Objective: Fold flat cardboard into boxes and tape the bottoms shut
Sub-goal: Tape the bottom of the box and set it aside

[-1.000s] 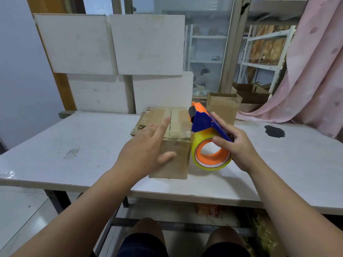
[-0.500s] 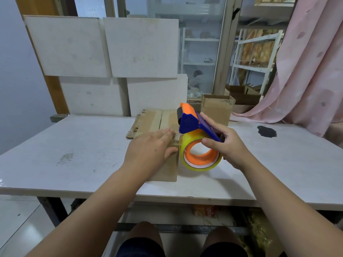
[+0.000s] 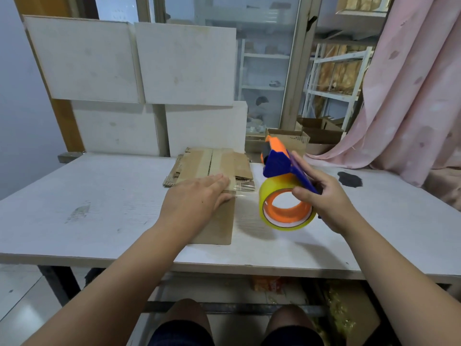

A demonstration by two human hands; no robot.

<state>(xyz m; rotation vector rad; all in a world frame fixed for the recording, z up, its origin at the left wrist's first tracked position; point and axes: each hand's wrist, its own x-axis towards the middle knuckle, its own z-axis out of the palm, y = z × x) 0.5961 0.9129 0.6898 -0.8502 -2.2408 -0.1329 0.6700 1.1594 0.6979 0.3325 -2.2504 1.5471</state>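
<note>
A small brown cardboard box (image 3: 219,221) stands on the white table (image 3: 99,208) with its taped side up. My left hand (image 3: 194,198) lies flat on its top with straight fingers, pressing the clear tape at the box's right edge. My right hand (image 3: 321,196) grips the blue and orange tape dispenser (image 3: 282,166), whose yellow roll (image 3: 287,208) hangs just right of the box, apart from it. Behind the box lies a stack of flat cardboard (image 3: 212,163).
An open folded box (image 3: 289,141) stands at the table's back edge, more boxes behind it. White boards (image 3: 124,63) lean against the wall at the back. A pink curtain (image 3: 411,96) hangs at the right. A dark stain (image 3: 349,178) marks the table.
My right hand has drawn the dispenser away to the right of the box. My left hand has slid forward and flattened onto the box top.
</note>
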